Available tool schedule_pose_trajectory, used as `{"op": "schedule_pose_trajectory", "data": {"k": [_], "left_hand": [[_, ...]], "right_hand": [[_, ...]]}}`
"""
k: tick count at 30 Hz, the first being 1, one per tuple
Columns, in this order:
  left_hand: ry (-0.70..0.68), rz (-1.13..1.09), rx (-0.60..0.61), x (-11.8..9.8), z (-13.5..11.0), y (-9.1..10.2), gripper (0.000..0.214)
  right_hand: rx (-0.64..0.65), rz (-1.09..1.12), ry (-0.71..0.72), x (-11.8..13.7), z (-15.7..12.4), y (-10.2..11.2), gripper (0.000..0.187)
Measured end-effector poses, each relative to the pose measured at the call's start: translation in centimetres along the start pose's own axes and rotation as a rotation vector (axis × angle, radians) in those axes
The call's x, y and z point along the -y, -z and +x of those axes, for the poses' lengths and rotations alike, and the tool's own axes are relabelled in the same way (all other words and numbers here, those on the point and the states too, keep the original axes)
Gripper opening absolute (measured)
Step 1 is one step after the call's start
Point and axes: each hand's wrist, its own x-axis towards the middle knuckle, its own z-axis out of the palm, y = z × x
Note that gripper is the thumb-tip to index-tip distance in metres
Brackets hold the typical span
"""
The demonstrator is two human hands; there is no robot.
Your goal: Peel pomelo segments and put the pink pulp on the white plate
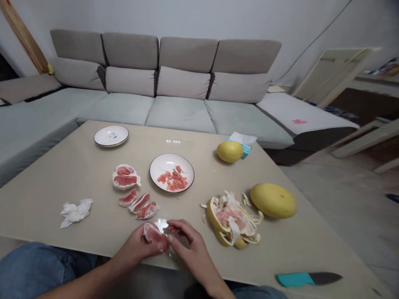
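Two-handed hold | left hand cups pomelo segment | right hand pinches it

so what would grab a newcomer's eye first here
Probably the pink pomelo segment held between the left hand and right hand at the table's near edge. Beyond it, mid-table, lies a white plate of pink pieces. To the right, a whole yellow pomelo sits beside a heap of peel.
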Motion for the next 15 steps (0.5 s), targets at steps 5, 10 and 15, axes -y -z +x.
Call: {"op": "schedule_pose_trajectory", "data": {"k": [5, 10, 15], "left_hand": [[-0.017, 0.067, -0.077, 0.3, 0.7, 0.5, 0.041], [-0.083, 0.147, -0.091, -0.1, 0.9, 0.6, 0.038], [-0.079, 0.169, -0.032, -0.5, 0.2, -0.3, 0.034]], "right_hand": [[0.087, -0.011, 0.019, 0.4, 0.3, 0.2, 0.025], [0.102, 0.002, 0.022, 0.0, 0.1, -0.2, 0.02], [0.03, -0.017, 0.074, -0.3, 0.0, -0.6, 0.02]]}}
